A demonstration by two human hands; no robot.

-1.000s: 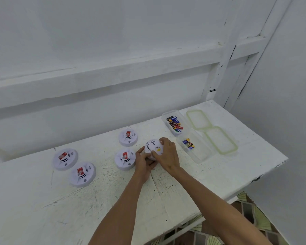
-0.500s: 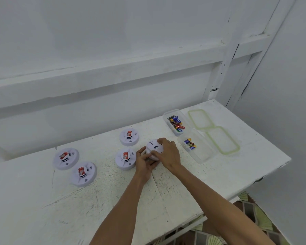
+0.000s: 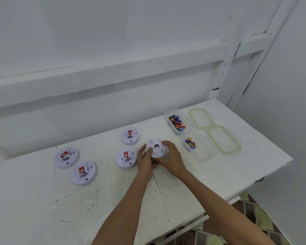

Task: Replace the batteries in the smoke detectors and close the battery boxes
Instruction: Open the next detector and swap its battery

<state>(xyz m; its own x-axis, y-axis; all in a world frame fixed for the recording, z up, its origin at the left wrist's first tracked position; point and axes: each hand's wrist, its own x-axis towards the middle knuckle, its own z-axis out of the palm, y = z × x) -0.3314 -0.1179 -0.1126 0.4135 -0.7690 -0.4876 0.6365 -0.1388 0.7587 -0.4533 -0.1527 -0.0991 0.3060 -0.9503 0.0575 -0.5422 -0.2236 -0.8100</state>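
Note:
A round white smoke detector [image 3: 156,147] is held between both hands above the table, its back side tilted up toward me. My left hand [image 3: 145,159] grips its left rim, thumb on the back plate. My right hand [image 3: 171,159] curls round its right and lower edge. Several other white detectors lie face up with red labels: one [image 3: 125,158] just left of my hands, one [image 3: 129,136] behind it, and two [image 3: 66,157] [image 3: 83,172] at the far left.
Two clear plastic boxes stand right of my hands: the far one [image 3: 168,114] holds several batteries, the near one [image 3: 204,156] holds a few batteries [image 3: 190,143]. Two green-rimmed lids [image 3: 200,119] [image 3: 223,139] lie beside them. The white table [image 3: 42,200] ends at right, wall behind.
The detector has been turned in my hands, so the back plate now tilts up more toward me. The yellow mark seen earlier is no longer visible. Both hands stay on it.

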